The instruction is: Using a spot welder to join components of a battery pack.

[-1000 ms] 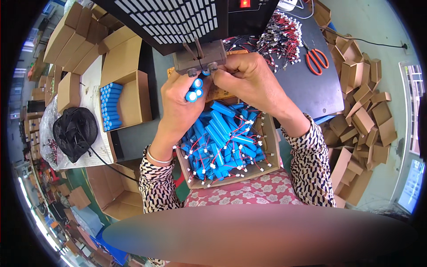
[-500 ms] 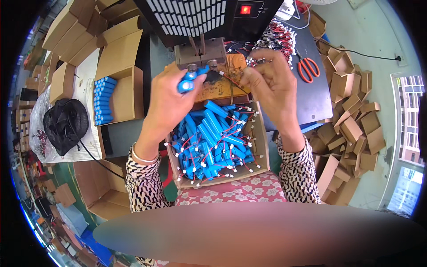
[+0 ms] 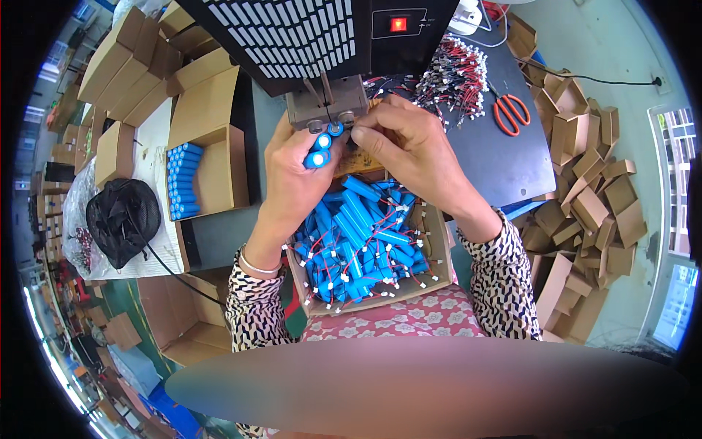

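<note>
Your left hand (image 3: pixel 287 164), just above the centre of the frame, has its grip closed around a small bunch of blue cylindrical cells (image 3: pixel 318 159). Two pale round ends face the camera, and a third blue cell with a darker end (image 3: pixel 336 129) sits higher, right at the two round metal electrode tips (image 3: pixel 314 126) below a grey metal block (image 3: pixel 325 104). Bunching them in one palm probably keeps the spares close while the uppermost is presented, end outward, to the tips.

Your right hand (image 3: pixel 413 143) comes in from the right, thumb and fingers drawn together beside the right-hand tip. Your fingers hide what lies between them, so I cannot tell whether that grip pinches anything; so close to the cell's end, it seems placed for fine control.

The black machine with a slotted white-patterned grille (image 3: pixel 292 40) fills the top centre, its red switch (image 3: pixel 398 25) lit. Below your hands, the open cardboard box (image 3: pixel 439 284) holds heaped blue cells with red leads and white plugs (image 3: pixel 358 219), apparently set against your lap for a short reach. On the dark desk (image 3: pixel 512 172), the bundle of red and black leads (image 3: pixel 455 77) and orange-handled scissors (image 3: pixel 512 113) lie at upper right, likely for your right hand; the carton (image 3: pixel 238 172) with rowed bare blue cells (image 3: pixel 183 183) stands left, handy for the other.
</note>
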Demonstrator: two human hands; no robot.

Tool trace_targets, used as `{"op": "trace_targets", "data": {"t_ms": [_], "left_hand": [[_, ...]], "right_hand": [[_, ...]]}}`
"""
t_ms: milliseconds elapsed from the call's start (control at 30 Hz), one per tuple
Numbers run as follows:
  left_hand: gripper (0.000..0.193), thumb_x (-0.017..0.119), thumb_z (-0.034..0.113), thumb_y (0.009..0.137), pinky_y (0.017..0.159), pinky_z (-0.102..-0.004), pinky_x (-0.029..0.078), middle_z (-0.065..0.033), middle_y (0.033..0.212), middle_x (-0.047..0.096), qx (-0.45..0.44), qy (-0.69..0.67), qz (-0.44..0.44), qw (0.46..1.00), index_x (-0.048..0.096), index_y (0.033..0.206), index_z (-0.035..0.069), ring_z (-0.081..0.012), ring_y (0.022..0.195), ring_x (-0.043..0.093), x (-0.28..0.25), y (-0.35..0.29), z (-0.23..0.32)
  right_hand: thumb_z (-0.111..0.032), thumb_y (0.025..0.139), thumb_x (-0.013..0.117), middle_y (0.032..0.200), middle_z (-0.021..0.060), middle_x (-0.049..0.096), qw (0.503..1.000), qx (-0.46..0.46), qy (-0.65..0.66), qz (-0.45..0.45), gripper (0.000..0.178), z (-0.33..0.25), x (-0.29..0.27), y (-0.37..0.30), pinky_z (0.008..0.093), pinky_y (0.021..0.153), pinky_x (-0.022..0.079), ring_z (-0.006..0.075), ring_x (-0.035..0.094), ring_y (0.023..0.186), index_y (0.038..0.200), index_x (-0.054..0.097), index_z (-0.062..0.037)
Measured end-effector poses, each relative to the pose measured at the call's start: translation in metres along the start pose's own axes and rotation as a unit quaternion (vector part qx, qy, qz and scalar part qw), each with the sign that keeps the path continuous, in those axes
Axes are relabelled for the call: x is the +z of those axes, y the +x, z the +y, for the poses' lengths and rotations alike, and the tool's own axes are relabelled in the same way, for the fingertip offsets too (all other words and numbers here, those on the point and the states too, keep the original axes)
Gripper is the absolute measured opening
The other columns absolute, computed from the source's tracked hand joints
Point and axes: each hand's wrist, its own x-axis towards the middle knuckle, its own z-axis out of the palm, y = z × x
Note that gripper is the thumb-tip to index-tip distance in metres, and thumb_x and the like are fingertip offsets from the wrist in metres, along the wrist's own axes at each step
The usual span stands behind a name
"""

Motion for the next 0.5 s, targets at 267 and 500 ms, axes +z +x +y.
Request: {"op": "trace_targets", "data": {"t_ms": [267, 500], "left_hand": [[0.029, 0.069, -0.004, 0.068, 0.063, -0.0376, 0.048, -0.0118, 0.084, 0.061, -0.001, 0.02, -0.015, 1.0, 0.064, 0.094, 0.006, -0.033, 0.073, 0.06, -0.001, 0.0, 0.008], [0.028, 0.069, -0.004, 0.069, 0.062, -0.0374, 0.048, -0.0123, 0.087, 0.061, -0.012, 0.003, -0.016, 1.0, 0.064, 0.095, 0.006, -0.0333, 0.074, 0.06, 0.0, 0.0, 0.006]], "right_hand": [[-0.006, 0.085, 0.061, 0.081, 0.0013, 0.053, 1.0, 0.016, 0.007, -0.024, 0.015, 0.006, 0.008, 0.009, 0.0231, 0.056, 0.038, 0.0059, 0.045, 0.065, 0.099, 0.063, 0.0008], [-0.013, 0.08, 0.062, 0.068, 0.0169, 0.056, 0.996, 0.038, 0.078, 0.014, 0.019, 0.006, 0.013, 0.011, 0.0369, 0.056, 0.043, 0.0297, 0.056, 0.06, 0.08, 0.059, 0.0056]]}}
